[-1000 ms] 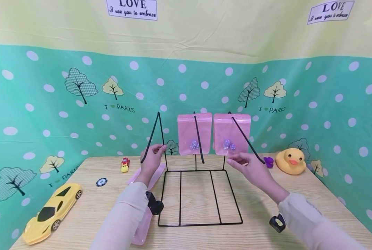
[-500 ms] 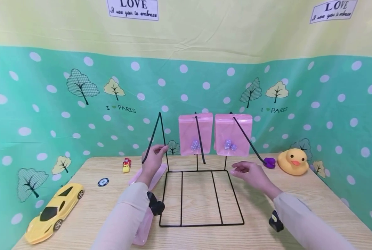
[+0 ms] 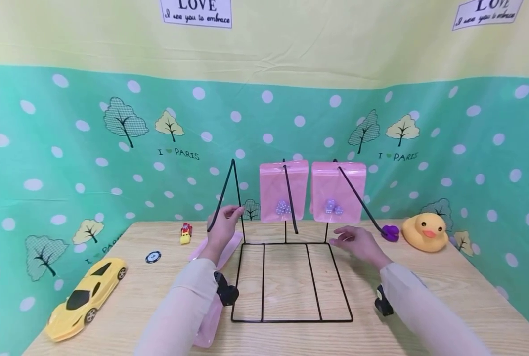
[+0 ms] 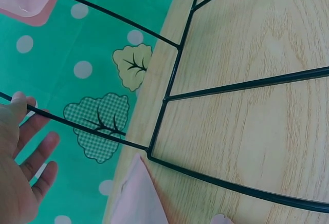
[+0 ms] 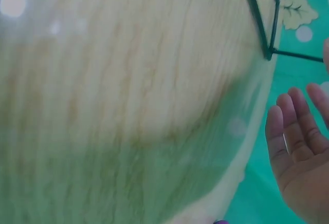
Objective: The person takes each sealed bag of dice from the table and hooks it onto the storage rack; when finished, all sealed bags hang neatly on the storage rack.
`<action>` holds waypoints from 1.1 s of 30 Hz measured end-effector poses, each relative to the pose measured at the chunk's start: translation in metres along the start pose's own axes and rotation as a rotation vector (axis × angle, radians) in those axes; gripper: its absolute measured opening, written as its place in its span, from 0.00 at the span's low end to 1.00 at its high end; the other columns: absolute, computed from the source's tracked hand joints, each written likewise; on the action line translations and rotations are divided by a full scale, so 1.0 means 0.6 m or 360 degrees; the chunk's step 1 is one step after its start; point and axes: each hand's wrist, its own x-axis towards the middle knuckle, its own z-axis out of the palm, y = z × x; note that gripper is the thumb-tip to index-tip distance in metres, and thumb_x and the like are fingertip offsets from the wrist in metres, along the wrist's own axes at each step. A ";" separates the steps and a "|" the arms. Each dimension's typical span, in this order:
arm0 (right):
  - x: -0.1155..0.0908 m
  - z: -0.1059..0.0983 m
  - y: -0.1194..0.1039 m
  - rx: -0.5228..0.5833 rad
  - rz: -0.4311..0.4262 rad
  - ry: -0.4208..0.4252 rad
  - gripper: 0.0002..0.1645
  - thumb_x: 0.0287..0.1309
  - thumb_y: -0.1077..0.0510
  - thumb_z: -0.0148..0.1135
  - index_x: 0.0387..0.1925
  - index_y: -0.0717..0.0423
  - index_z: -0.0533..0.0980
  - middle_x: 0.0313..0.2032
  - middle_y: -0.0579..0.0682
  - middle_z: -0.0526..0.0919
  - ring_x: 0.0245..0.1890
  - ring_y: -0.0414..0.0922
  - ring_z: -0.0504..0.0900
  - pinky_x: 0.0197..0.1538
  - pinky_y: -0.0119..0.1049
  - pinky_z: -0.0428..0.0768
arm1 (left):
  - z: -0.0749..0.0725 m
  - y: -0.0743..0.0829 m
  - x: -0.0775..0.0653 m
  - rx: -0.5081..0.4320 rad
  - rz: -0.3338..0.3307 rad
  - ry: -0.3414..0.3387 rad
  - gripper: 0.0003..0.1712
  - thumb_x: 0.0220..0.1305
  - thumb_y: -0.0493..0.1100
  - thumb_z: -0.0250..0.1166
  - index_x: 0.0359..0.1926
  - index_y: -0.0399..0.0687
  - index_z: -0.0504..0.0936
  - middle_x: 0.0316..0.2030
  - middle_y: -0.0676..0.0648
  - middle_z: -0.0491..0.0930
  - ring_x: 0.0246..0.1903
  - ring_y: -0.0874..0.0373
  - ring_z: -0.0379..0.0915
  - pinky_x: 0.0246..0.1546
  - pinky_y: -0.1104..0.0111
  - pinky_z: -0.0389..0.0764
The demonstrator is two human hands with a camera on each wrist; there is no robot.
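A black wire rack with three hooks stands on the table. My left hand pinches its left upright between thumb and index finger, the other fingers loose in the left wrist view. A pink zip bag with small purple dice hangs on the middle hook. On the right hook hangs another pink bag, also with dice, with a further pink edge behind it. The left hook bears no bag. Below the right bag, beside the right upright, my right hand holds nothing, its fingers loosely extended.
Pink bags lie partly under my left forearm. At left are a yellow toy car, a poker chip and a small red-and-yellow toy. A purple toy and a yellow rubber duck sit at right.
My right hand has dropped from the lower edge of the right bag to beside the right upright. My left hand keeps its place on the rack; the whole view has shifted slightly.
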 end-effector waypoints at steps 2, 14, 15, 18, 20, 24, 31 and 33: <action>0.005 0.000 0.003 0.0023 0.0001 -0.0006 0.32 0.64 0.47 0.70 0.60 0.66 0.77 0.45 0.56 0.85 0.47 0.54 0.83 0.47 0.46 0.83 | 0.001 -0.001 0.001 -0.0001 0.0007 0.0007 0.18 0.73 0.53 0.63 0.54 0.48 0.86 0.48 0.44 0.86 0.53 0.46 0.78 0.55 0.52 0.76; 0.022 0.004 0.010 0.0206 0.0025 -0.0084 0.28 0.64 0.49 0.70 0.59 0.62 0.79 0.50 0.60 0.83 0.47 0.54 0.83 0.44 0.45 0.84 | 0.005 -0.001 -0.004 -0.0016 0.0010 -0.0002 0.18 0.74 0.54 0.62 0.53 0.48 0.86 0.49 0.44 0.85 0.53 0.46 0.77 0.55 0.52 0.76; 0.023 0.005 0.008 0.0223 0.0030 -0.0091 0.28 0.64 0.49 0.70 0.59 0.62 0.79 0.51 0.60 0.83 0.47 0.54 0.83 0.44 0.45 0.84 | 0.004 -0.001 -0.005 -0.0015 0.0010 0.0001 0.18 0.74 0.54 0.62 0.53 0.48 0.86 0.49 0.44 0.85 0.53 0.47 0.77 0.54 0.52 0.77; 0.027 0.008 0.004 0.0284 0.0044 -0.0103 0.28 0.65 0.50 0.70 0.59 0.63 0.78 0.51 0.60 0.83 0.47 0.53 0.83 0.44 0.44 0.84 | 0.003 0.000 -0.005 -0.0007 0.0010 0.0013 0.18 0.74 0.54 0.62 0.53 0.48 0.86 0.48 0.45 0.86 0.52 0.47 0.78 0.54 0.53 0.77; 0.030 0.010 0.002 0.0322 0.0051 -0.0102 0.27 0.64 0.51 0.70 0.58 0.64 0.79 0.51 0.60 0.84 0.47 0.53 0.83 0.43 0.44 0.84 | 0.001 0.001 -0.004 -0.0001 0.0008 0.0018 0.18 0.73 0.54 0.62 0.52 0.48 0.86 0.48 0.45 0.86 0.52 0.47 0.78 0.54 0.53 0.77; 0.033 0.011 0.000 0.0363 0.0080 -0.0100 0.25 0.65 0.51 0.69 0.57 0.64 0.79 0.50 0.59 0.85 0.45 0.53 0.83 0.41 0.43 0.84 | 0.000 0.001 -0.005 0.0002 0.0006 0.0018 0.18 0.73 0.54 0.63 0.52 0.48 0.87 0.47 0.44 0.86 0.51 0.46 0.78 0.53 0.53 0.77; 0.036 0.011 -0.003 0.0414 0.0169 -0.0071 0.27 0.66 0.49 0.69 0.57 0.64 0.80 0.48 0.59 0.86 0.39 0.52 0.83 0.40 0.43 0.84 | 0.001 0.002 -0.006 -0.0004 -0.0003 0.0014 0.17 0.73 0.53 0.63 0.52 0.49 0.87 0.48 0.44 0.85 0.51 0.47 0.77 0.53 0.54 0.77; 0.037 0.011 -0.003 0.0429 0.0170 -0.0063 0.27 0.65 0.49 0.69 0.57 0.65 0.80 0.49 0.60 0.86 0.39 0.52 0.83 0.40 0.44 0.85 | 0.001 0.001 -0.005 0.0000 -0.0008 0.0014 0.17 0.73 0.54 0.63 0.53 0.49 0.86 0.48 0.45 0.85 0.51 0.47 0.78 0.52 0.54 0.77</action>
